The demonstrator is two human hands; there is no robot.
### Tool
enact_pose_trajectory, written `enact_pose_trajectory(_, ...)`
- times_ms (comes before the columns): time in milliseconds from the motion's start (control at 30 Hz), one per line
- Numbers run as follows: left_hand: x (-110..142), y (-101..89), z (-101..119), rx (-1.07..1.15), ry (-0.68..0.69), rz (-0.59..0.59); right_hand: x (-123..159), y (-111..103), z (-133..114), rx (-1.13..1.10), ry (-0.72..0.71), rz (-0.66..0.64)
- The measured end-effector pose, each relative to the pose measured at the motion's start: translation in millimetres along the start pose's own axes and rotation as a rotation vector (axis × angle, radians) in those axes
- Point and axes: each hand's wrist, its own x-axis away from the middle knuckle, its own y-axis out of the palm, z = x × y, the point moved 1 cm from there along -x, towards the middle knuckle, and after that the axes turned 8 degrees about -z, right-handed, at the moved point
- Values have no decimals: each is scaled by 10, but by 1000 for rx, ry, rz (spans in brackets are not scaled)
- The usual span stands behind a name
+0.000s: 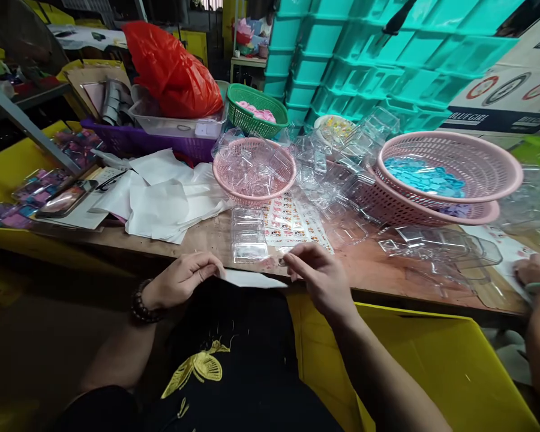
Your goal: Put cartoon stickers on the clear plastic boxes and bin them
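Observation:
My left hand (183, 280), with a dark beaded bracelet at the wrist, pinches one end of a white paper sheet (252, 279) at the table's front edge. Over the sheet's other end is my right hand (319, 275), thumb and fingers closed in a pinch. Something small and dark shows at those fingertips, too small to name. Just beyond the hands lies a clear plastic compartment tray (249, 237). Beside it are printed sticker sheets (284, 217) with small colourful figures.
A pink basket (216, 174) holds clear plastic cases; white papers (157, 204) are piled left of it. Larger pink baskets (506, 162) with blue pieces stand right, among loose plastic cases (441, 246). Another person's hand (537, 270) rests at far right. Turquoise crates (369, 60) rise behind.

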Motion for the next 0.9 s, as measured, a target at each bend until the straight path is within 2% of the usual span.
enact_pose_trajectory(67,30,-22,-30,-44,40,-13,-255,79,133,-177,245,-66)
enact_pose_trajectory(167,-8,108,-154,-130,67,79,-499,196,301,-275,380,-75)
enact_pose_trajectory(333,-152,371,-357,-282,-55,223,-561,258,414,-197,343,3)
enact_pose_trajectory(500,-193,431,-476,-306,-60,319,-531,265,498,-171,336,52)
enact_pose_trajectory(900,-239,471,-552,-351,-6,339,-522,299,553,-154,343,82)
